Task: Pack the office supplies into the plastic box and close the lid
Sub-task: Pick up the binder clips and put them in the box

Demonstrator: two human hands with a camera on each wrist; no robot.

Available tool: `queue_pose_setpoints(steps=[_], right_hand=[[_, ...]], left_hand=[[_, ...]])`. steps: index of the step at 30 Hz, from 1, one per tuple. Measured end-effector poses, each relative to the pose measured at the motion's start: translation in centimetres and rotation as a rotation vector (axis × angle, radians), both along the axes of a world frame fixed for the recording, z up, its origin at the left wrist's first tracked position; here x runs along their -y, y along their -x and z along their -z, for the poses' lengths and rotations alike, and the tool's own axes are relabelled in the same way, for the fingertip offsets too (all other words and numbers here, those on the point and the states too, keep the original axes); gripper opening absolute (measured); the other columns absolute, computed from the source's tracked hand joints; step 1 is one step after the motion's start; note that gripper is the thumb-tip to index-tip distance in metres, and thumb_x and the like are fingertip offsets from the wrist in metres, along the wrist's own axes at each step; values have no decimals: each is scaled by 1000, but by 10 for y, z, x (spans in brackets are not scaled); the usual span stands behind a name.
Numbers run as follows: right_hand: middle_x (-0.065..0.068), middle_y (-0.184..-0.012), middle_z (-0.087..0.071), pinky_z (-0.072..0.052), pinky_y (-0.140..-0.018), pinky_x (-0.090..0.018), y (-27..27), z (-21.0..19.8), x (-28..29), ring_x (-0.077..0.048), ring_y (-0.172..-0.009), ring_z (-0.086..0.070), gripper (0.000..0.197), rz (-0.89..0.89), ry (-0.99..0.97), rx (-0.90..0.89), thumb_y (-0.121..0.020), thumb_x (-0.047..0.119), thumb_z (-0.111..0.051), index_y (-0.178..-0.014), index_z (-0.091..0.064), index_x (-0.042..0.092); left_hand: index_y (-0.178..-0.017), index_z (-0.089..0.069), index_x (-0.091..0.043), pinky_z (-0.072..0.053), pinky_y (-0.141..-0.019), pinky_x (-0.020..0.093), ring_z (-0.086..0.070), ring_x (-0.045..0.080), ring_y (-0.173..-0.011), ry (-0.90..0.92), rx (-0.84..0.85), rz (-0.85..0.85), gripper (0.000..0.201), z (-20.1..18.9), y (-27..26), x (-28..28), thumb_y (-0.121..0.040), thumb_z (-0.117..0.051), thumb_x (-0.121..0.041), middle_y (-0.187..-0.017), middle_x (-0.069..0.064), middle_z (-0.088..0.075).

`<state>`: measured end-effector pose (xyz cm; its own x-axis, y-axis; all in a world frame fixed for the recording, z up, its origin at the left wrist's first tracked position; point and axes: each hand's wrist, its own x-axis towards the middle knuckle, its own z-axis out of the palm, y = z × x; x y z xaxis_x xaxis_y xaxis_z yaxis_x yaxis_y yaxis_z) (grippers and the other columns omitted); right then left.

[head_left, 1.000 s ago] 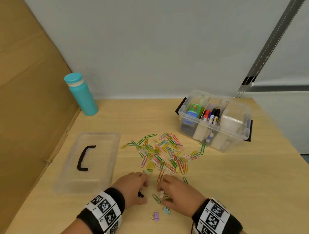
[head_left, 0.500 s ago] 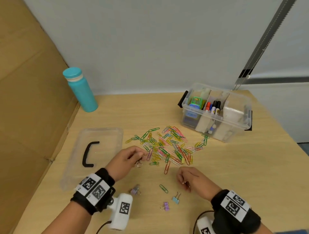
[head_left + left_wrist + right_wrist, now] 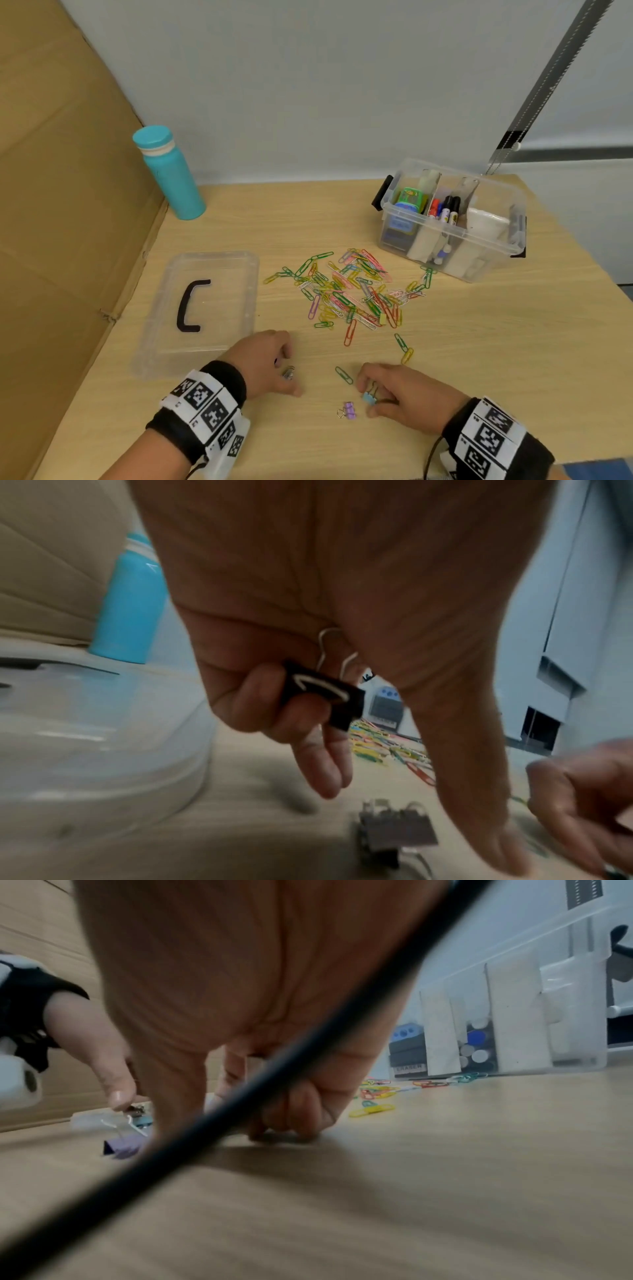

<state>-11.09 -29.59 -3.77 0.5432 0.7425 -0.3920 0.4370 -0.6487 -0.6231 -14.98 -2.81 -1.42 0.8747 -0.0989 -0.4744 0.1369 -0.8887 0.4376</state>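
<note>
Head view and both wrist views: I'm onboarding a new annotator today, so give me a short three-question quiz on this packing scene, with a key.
1. True or false: the clear lid is already on the plastic box.
2. Which binder clip does the left hand hold tucked in its curled fingers, as the left wrist view shows?
A. the black binder clip
B. the purple binder clip
C. the blue binder clip
3. Fill in: the right hand closes its fingers on the ____ binder clip.

Key:
1. False; the lid lies flat on the table, left of the paper clips.
2. A
3. blue
</note>
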Motion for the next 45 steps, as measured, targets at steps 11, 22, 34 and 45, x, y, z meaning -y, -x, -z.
queue_pose_setpoints(steps=[11,22,34,45], right_hand=[[10,-74,-50,-38,-62,-17,-11,-6,7,-3,-64,-45,17,462,-386,-138,-87,35,-63,-85,-58,18],[-3,-67,-49,-37,-53,-26,-47,-11,7,-13,-55,-43,18,985,-623,-400,-95,17,-48,-89,-58,4],[0,-89,-59,-52,-69,-30,-62,-3,-16,-20,-79,-61,23,562,123,308,-90,30,-58,-109,-47,24],[6,-77,-55,-38,-56,-18,-61,-8,-8,-11,-70,-54,14,588,31,242,-89,30,-59,-98,-51,23]], left_hand=[[-105,-53,-21,-37,-68,12,-49,6,-77,70,198,12,18,19,4,0,-89,-55,-27,-84,-18,-38],[-95,-48,-26,-37,-64,13,-46,-1,-67,272,146,132,7,9,5,24,-93,-47,-19,-83,-9,-56],[-102,-47,-16,-40,-72,30,-46,16,-81,-51,17,349,48,6,15,73,-78,-60,-55,-104,0,-52],[-110,-52,-13,-36,-75,30,-54,26,-99,-87,98,397,31,14,2,77,-90,-52,-36,-113,7,-55]])
